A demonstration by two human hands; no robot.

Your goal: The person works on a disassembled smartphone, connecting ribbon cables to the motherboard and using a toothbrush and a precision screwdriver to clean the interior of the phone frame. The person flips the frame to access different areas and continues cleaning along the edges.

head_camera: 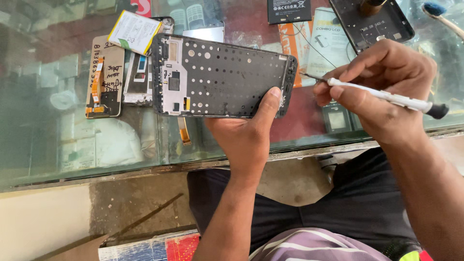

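Striped purple-and-white cloth and dark trousers fill the bottom of the view, closest to the lens. Above them, the left hand grasps a black rectangular phone frame with a perforated metal midplate, thumb pressed along its right end, holding it flat just over the edge of the glass-topped counter. An orange flex ribbon dangles from the frame's lower side.

To the right of the frame, the right hand is clenched around a slim white screwdriver with a black end cap; its metal tip points at the frame's right end, very close, though contact cannot be made out.

Left of the frame lie a tan display panel with an orange ribbon, a bare circuit-board chassis and a white-and-yellow flat battery. Beyond the frame's far right corner rest another black phone shell and a black battery.
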